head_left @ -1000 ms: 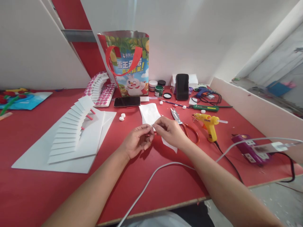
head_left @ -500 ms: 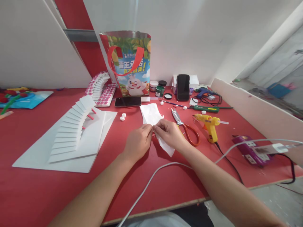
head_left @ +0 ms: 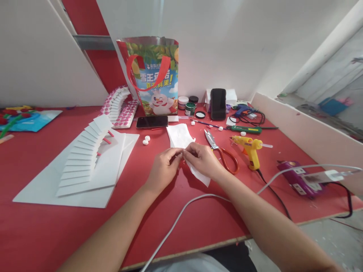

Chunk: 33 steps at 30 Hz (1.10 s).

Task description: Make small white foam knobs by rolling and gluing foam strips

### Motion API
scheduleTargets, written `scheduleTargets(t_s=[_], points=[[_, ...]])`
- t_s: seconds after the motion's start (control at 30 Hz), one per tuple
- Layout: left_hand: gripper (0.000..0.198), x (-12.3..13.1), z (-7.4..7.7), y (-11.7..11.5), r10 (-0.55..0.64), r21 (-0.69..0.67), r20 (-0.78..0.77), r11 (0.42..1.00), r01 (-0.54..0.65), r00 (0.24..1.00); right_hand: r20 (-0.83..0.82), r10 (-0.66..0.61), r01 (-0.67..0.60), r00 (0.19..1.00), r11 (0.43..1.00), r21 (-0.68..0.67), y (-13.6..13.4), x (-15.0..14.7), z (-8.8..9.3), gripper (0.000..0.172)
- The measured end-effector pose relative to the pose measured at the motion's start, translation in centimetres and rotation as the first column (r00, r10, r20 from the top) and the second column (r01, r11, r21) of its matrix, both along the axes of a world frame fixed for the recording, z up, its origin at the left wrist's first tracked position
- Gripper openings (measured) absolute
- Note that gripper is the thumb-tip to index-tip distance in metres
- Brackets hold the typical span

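My left hand (head_left: 165,169) and my right hand (head_left: 202,159) meet above the red table (head_left: 42,226), fingertips pinched together on a small piece I cannot name, with a bit of red showing between them. A white paper sheet (head_left: 181,138) lies flat just beyond the fingers, and a white scrap (head_left: 200,175) pokes out under my right hand. Red-handled scissors (head_left: 222,151) lie right of my right hand. To the left stands a white paper spiral staircase model (head_left: 85,158) on a white board.
A yellow glue gun (head_left: 251,147) and a purple power strip (head_left: 300,179) are on the right. A white cable (head_left: 181,215) crosses the front. At the back stand a printed bag (head_left: 154,75), a flat phone (head_left: 152,121), an upright phone (head_left: 218,104) and paint jars (head_left: 190,105).
Both hands stay pinched together with small finger shifts. The white scrap under my right hand has shifted slightly.
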<state>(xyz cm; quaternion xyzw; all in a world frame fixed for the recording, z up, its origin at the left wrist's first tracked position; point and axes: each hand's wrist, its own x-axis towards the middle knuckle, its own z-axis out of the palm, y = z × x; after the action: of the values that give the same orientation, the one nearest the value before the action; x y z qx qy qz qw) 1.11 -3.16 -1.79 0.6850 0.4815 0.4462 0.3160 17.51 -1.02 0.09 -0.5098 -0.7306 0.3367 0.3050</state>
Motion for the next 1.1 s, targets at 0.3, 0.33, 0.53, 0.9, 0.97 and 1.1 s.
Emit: scheduleTargets(t_s=[0.3,0.33,0.53,0.9,0.97,1.1], points=[[0.021,-0.3,0.2,0.0,0.057,-0.185,0.126,0.982,-0.033,0.99,-0.169,-0.016,-0.006,0.985,0.992,-0.127,0.2,0.4,0.3,0.034],[0.022,-0.4,0.2,0.1,0.064,-0.202,0.141,0.979,-0.035,0.988,-0.251,-0.07,0.005,0.966,0.968,-0.251,0.3,0.3,0.4,0.034],[0.016,-0.4,0.2,0.3,0.069,-0.129,0.152,0.99,-0.049,0.986,-0.567,-0.312,-0.257,0.762,0.658,-0.708,0.4,0.2,1.0,0.019],[0.015,-0.3,0.5,0.1,0.017,-0.142,0.187,0.99,0.01,0.982,-0.507,-0.261,-0.223,0.821,0.671,-0.707,0.5,1.1,1.7,0.031],[0.016,-0.3,0.5,0.0,0.004,-0.137,0.185,0.99,0.022,0.983,-0.503,-0.251,-0.231,0.827,0.664,-0.711,0.5,1.3,1.7,0.031],[0.016,-0.3,0.6,-0.1,-0.006,-0.132,0.184,0.991,0.031,0.983,-0.542,-0.258,-0.257,0.8,0.669,-0.698,0.5,1.4,1.6,0.031]])
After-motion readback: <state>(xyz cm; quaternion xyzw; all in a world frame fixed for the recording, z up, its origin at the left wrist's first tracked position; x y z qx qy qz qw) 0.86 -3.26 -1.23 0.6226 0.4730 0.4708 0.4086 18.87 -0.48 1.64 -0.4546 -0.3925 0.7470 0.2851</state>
